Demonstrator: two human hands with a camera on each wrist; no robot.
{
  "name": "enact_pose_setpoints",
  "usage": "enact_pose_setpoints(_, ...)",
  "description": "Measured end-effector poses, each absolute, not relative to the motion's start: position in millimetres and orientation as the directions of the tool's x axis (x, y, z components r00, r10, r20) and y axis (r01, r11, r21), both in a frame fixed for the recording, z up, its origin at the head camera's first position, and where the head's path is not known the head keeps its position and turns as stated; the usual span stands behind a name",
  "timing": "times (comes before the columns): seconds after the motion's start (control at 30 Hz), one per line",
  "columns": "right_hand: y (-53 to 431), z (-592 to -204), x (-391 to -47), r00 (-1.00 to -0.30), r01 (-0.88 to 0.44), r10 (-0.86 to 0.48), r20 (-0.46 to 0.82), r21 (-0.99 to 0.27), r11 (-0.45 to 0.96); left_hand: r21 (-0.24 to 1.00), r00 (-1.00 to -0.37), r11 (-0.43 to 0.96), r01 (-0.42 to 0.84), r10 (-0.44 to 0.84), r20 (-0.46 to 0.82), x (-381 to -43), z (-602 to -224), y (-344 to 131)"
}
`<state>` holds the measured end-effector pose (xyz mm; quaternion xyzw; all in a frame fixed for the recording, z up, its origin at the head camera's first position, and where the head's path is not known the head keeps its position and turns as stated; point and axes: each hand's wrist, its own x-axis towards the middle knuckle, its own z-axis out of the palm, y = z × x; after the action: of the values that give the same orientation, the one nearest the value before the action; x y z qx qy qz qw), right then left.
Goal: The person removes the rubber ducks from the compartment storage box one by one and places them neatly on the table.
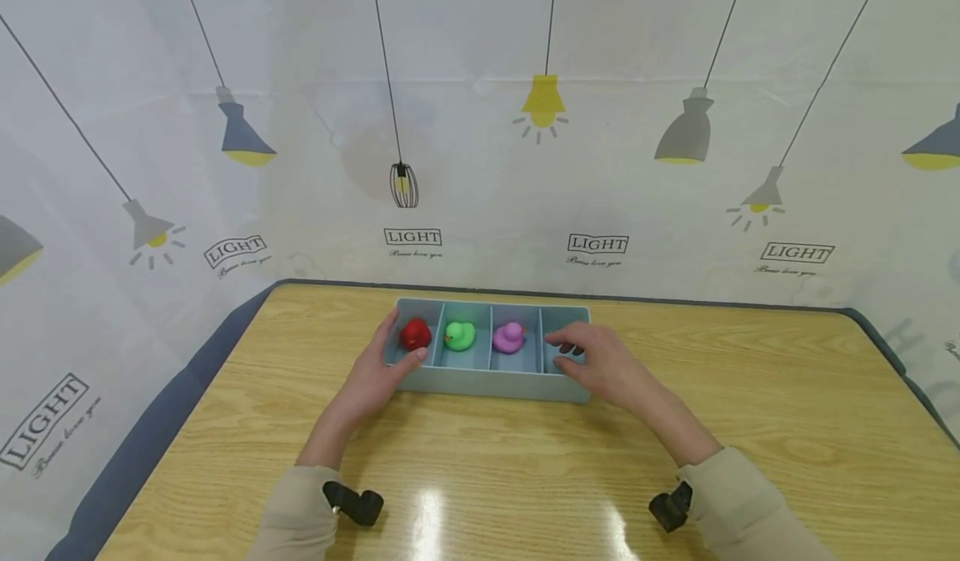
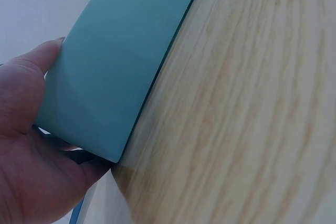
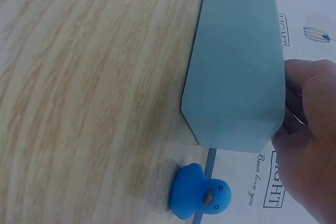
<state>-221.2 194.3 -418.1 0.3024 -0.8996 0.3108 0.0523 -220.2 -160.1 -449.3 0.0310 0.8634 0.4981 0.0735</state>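
Note:
A long pale blue-green box (image 1: 491, 384) with dividers lies on the table. From left to right its compartments show a red rounded toy (image 1: 415, 334), a green rubber duck (image 1: 460, 336) and a purple rubber duck (image 1: 509, 338). My left hand (image 1: 382, 369) grips the box's left end, thumb on the near rim and fingers along the end wall. Over the rightmost compartment hovers my right hand (image 1: 600, 365), fingers loosely bent, nothing visible between them. A blue rubber duck (image 3: 198, 192) appears on the table beyond the box's right end in the right wrist view; the head view does not show it.
The wooden table (image 1: 465, 469) has a dark edge along its back and sides. A white curtain (image 1: 480, 127) printed with lamps stands close behind the table. Each sleeve carries a black wrist device, one on the left (image 1: 356, 504) and one on the right (image 1: 670, 507).

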Motion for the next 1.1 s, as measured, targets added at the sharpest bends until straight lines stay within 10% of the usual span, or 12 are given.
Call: enact_pose_setpoints(1.1,193.9,-423.0,-221.1,-0.767,-0.641,-0.488,0.417,-0.518,0.566,0.859,-0.986,0.512,-0.027,0.128,-0.107,-220.5,-449.4,-160.6)
